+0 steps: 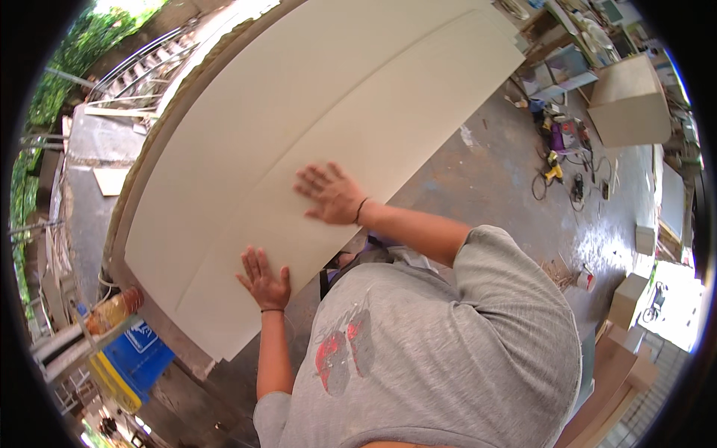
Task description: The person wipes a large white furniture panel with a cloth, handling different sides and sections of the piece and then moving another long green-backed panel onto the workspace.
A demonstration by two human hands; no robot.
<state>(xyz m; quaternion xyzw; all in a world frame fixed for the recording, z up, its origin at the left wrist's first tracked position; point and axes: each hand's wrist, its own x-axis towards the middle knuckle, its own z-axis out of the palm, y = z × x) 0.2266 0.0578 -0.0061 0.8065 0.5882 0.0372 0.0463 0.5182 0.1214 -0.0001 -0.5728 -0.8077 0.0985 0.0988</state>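
Observation:
A large cream-white sheet [418, 97] lies across a long work surface, with a faint ridge or crease running along its length. My left hand [264, 284] rests on the sheet near its close edge, palm down and fingers spread, holding nothing. Farther along and higher up, my right hand [328, 194] is also palm down on the sheet, between the crease and the near edge. Its fingers are apart and slightly blurred, and it grips nothing. A dark band circles each wrist.
The brown edge of the work surface [119, 216] shows beyond the sheet. Power tools and cords, including a yellow tool [553, 172], lie on the floor at the right. A pale box-shaped cabinet [631, 104] stands nearby. A blue and yellow container [134, 358] is at the lower left.

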